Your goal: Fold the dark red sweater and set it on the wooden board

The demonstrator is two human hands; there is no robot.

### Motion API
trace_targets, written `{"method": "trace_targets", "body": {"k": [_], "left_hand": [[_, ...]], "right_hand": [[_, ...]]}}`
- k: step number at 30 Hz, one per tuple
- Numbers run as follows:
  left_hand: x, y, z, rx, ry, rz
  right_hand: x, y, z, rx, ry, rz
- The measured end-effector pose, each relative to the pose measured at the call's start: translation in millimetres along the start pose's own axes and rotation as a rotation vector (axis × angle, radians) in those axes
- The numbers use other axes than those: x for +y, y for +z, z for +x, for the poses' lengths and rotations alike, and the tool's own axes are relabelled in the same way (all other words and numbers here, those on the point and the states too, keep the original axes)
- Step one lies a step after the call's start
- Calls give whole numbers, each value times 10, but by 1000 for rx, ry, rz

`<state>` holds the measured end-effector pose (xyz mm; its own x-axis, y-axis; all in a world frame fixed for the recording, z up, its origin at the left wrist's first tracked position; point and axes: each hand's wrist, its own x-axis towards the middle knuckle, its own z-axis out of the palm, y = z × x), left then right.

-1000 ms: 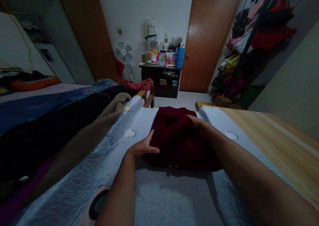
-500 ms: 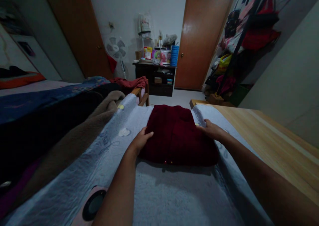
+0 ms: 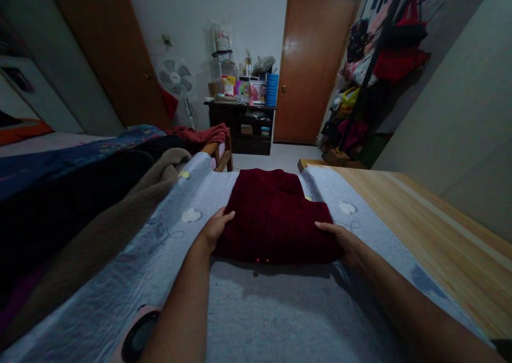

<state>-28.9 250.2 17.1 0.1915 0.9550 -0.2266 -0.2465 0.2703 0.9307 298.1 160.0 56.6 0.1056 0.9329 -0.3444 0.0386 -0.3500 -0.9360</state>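
A folded dark red cloth [image 3: 272, 219] lies on the pale blue patterned sheet [image 3: 260, 309] in front of me. My left hand [image 3: 214, 230] grips its left edge, thumb on top and the other fingers mostly hidden under or behind the edge. At the right edge, my right hand [image 3: 340, 238] holds the cloth the same way, its thumb on the upper face. Two tiny shiny spots show on the cloth's near edge. Partly behind my left forearm is a pink object with a round dark face [image 3: 140, 333].
A brown blanket [image 3: 132, 203] and dark clothes lie along the left. Bare wooden board [image 3: 400, 203] borders the sheet on the right. Farther back stand a fan [image 3: 176, 78], a dark cabinet [image 3: 240, 123], a wooden door [image 3: 316, 64] and a rack of hanging clothes and bags [image 3: 372, 64].
My right hand has moved from the cloth's upper right side down to its lower right edge. A flap at the upper right now sits lower, leaving a notch. The view has shifted slightly.
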Motion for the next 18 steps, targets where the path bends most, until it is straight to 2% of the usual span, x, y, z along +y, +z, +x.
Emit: {"method": "trace_targets", "body": {"k": [2, 5, 10, 12, 14, 18], "left_hand": [[-20, -21, 20, -21, 3, -6], [-24, -29, 31, -34, -2, -9], [-8, -13, 27, -10, -3, 13], [-6, -8, 21, -15, -7, 10], [4, 1, 6, -23, -12, 9], [63, 41, -56, -83, -8, 43]], "right_hand": [[-20, 2, 2, 10, -20, 22], [-113, 59, -11, 55, -136, -3], [-240, 187, -47, -127, -222, 62], [-234, 205, -40, -162, -246, 126], [-208, 201, -18, -145, -196, 194], [-169, 171, 53, -154, 142, 313]]}}
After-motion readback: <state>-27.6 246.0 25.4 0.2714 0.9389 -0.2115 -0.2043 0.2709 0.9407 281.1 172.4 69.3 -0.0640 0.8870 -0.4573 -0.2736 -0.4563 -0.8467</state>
